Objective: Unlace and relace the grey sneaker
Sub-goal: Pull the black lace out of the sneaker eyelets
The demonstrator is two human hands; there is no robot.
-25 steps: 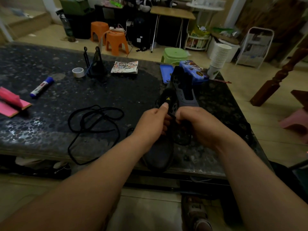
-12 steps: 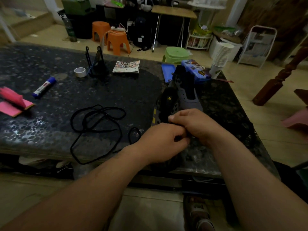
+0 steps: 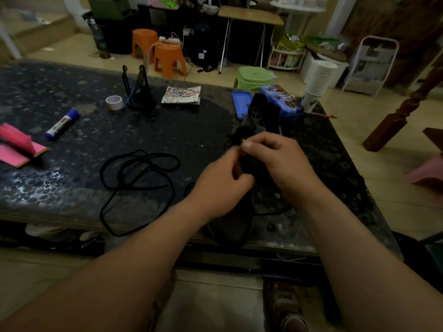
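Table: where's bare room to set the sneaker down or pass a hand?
Free: the middle patch between sticker sheet, loose black lace and grey sneaker; also the far-left corner beyond blue-capped marker and tape roll. Crowded: the far-right corner, with pencil case and paper cups.

No legible text or labels.
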